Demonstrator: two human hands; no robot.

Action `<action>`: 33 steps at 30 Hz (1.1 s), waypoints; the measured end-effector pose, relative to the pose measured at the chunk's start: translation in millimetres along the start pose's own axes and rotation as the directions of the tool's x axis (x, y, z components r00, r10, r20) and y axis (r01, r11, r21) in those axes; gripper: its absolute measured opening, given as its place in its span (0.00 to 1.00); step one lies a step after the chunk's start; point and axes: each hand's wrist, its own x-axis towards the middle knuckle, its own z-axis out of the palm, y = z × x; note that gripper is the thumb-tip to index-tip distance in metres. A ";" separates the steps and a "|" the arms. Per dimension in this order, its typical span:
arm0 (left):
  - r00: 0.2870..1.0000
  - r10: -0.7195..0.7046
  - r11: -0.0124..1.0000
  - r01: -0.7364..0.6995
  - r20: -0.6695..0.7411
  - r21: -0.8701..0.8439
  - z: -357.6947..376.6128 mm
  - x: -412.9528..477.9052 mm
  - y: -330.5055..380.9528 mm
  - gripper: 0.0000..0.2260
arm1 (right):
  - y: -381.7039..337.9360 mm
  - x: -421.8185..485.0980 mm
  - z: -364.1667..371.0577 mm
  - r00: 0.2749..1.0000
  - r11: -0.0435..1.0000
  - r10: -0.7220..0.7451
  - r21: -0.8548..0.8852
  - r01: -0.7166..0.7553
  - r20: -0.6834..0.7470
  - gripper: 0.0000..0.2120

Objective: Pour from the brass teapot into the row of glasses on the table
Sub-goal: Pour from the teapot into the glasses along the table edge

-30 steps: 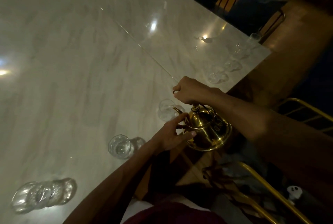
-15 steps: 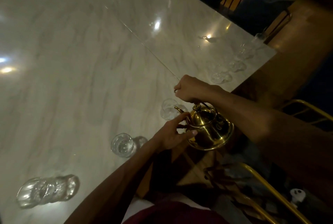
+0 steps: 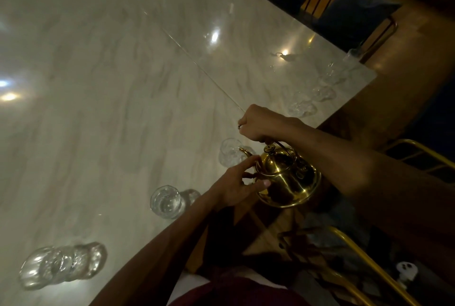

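Brass gleams at the near edge of the marble table (image 3: 103, 113): the brass teapot (image 3: 286, 177) hangs just off that edge, tipped forward, spout (image 3: 246, 151) reaching in over the rim of the middle glass (image 3: 230, 153). The right hand (image 3: 261, 123) is clenched on the wire handle above the lid knob, carrying the weight. The left hand (image 3: 236, 183) comes up from below, fingertips (image 3: 251, 159) and thumb pressed lightly against the pot's near side and collar, steadying it rather than gripping.

Nearest along the edge, at the near-left corner, a blurred glass (image 3: 61, 267) stands; I can't tell if it has liquid. Next up, the second glass (image 3: 167, 201) sits close to the edge, just beside the left wrist, and seems to glint with something inside. Then the middle glass under the spout: this looks like the pour in hand, though no stream is visible in this dim light.

Farther along the right edge, more glasses (image 3: 301, 107) wait in line toward the far corner, apparently unfilled.

Next call, I'd say: level the pot cleanly to stop drips, then carry it along the edge to that farther group, keeping the spout low over each rim.
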 end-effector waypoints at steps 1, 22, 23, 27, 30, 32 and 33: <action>1.000 0.002 1.000 -0.002 0.001 0.001 0.2 -0.1 0.1 0.30 | 0.2 0.7 0.3 1.000 1.000 0.001 -0.001 -0.001 0.000 0.18; 1.000 0.023 1.000 -0.023 0.009 0.006 2.4 1.5 6.4 0.28 | 3.9 3.3 -0.7 1.000 1.000 0.017 -0.006 -0.017 -0.005 0.16; 1.000 0.023 1.000 -0.023 0.010 0.011 2.5 1.5 6.7 0.28 | 4.3 3.0 -0.9 1.000 1.000 0.016 -0.005 -0.016 -0.007 0.17; 1.000 0.009 1.000 -0.009 0.009 0.026 3.2 1.3 6.9 0.29 | 6.8 1.1 -1.8 1.000 1.000 0.008 0.001 -0.008 -0.009 0.16; 1.000 0.004 0.999 -0.004 0.003 0.035 4.3 1.9 7.2 0.29 | 8.0 0.2 -2.4 1.000 1.000 0.000 0.003 0.000 -0.012 0.16; 1.000 0.000 0.999 -0.001 0.007 0.046 4.4 2.1 7.6 0.29 | 8.3 -1.5 -3.3 1.000 1.000 -0.003 0.009 0.003 -0.015 0.17; 1.000 0.000 0.999 0.000 0.005 0.050 4.3 2.6 7.4 0.29 | 8.5 -3.0 -4.0 1.000 1.000 -0.005 0.011 0.005 -0.018 0.17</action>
